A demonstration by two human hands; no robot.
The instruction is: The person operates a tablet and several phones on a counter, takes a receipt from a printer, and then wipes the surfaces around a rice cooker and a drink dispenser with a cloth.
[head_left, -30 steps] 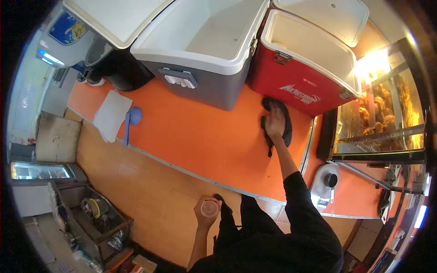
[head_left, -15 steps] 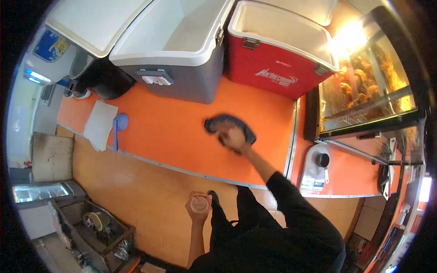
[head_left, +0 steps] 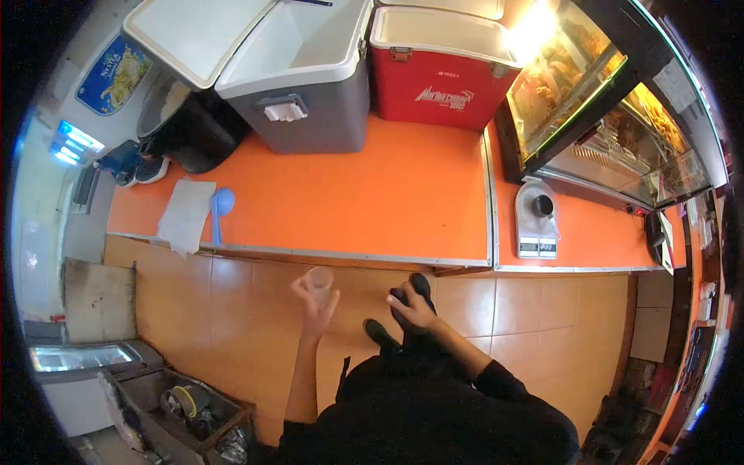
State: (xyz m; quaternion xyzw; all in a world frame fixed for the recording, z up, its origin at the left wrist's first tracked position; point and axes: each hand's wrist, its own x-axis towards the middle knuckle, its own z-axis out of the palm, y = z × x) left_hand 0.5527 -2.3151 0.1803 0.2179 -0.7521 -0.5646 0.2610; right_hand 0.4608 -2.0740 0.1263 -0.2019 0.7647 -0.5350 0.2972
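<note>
My left hand point(head_left: 316, 304) is closed round a clear plastic cup point(head_left: 318, 279), held over the tiled floor just in front of the orange counter point(head_left: 349, 209). To its right, my right hand point(head_left: 417, 308) grips a dark cloth point(head_left: 399, 298), which is bunched up and partly hidden by the fingers. Both hands are apart from each other and below the counter's metal edge. On the counter's left part lie a white cloth point(head_left: 184, 215) and a blue scoop point(head_left: 222, 203) beside it.
A grey cooler point(head_left: 318, 112) with its lid open and a red cooler point(head_left: 438, 89) stand at the counter's back. A black bin point(head_left: 205, 136) is at their left. At right are a scale point(head_left: 536, 246) and a lit food display case point(head_left: 573, 85). An open box point(head_left: 155, 395) stands lower left.
My right hand has come back off the counter with the dark cloth, down near my body. My left hand with the cup has moved up and left in view. The view has shifted.
</note>
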